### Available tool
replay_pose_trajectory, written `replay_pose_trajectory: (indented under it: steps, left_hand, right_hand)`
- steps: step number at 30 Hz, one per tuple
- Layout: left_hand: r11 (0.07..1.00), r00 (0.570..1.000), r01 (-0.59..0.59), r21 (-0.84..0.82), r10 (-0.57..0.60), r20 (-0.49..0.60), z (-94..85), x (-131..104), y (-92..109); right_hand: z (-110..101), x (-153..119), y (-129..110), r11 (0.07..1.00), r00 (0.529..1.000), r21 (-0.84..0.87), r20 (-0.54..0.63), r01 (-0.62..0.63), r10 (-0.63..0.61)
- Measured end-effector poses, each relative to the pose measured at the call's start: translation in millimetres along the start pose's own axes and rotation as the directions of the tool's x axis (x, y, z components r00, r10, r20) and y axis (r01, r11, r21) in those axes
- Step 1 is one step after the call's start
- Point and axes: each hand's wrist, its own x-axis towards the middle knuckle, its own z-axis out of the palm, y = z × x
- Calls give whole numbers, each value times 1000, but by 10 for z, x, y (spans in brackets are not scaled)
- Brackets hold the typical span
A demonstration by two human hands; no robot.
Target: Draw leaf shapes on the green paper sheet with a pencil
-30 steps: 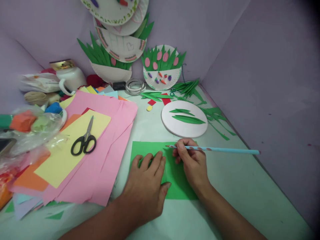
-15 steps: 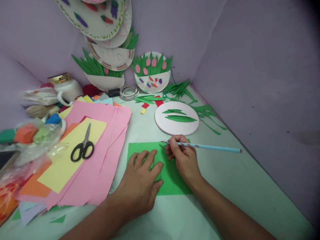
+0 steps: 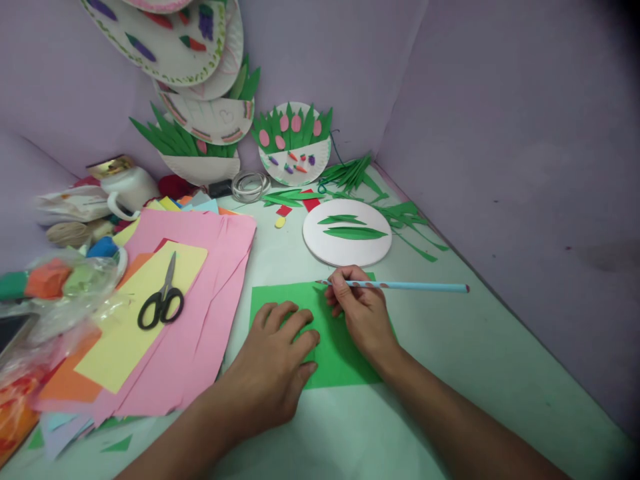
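Note:
A sheet of green paper (image 3: 335,363) lies on the table in front of me. My left hand (image 3: 280,360) rests flat on its left half with the fingers spread. Between thumb and fingers my right hand (image 3: 360,313) pinches a light blue pencil (image 3: 420,287). The pencil slants nearly level, its tip pointing left, close to the sheet's upper edge; whether the tip touches the paper I cannot tell. Just beyond, a white oval disc (image 3: 325,252) carries a few cut green paper leaves (image 3: 355,233).
Black-handled scissors (image 3: 163,300) lie on yellow paper (image 3: 107,353) over pink sheets (image 3: 215,320) at left. Behind stand a white mug (image 3: 133,190), a silver ring coil (image 3: 250,187) and a decorated paper plate (image 3: 295,163). Green strips (image 3: 410,223) lie near the right wall.
The view has shifted slightly, so most things appear a little further left. Both hands keep nearly the same places on the green paper, and the pencil stays in my right hand.

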Motion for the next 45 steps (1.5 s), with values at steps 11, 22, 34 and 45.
replay_pose_trajectory:
  steps: [11, 22, 34, 45]
  left_hand:
    - [999, 999, 28, 23, -27, -32, 30, -58, -62]
    - [998, 998, 43, 45, -44, 38, 41, -49, -50]
    - [998, 998, 33, 46, -35, 51, 13, -52, -47]
    - [999, 999, 29, 41, -31, 44, 22, -57, -56]
  right_hand:
    - [-22, 5, 18, 981, 999, -190, 35, 27, -21]
    - [-73, 12, 22, 978, 995, -207, 95, 30, -10]
    - [-65, -2, 9, 955, 993, -291, 111, 62, -30]
    - [-56, -1, 31, 965, 995, -252, 93, 67, -45]
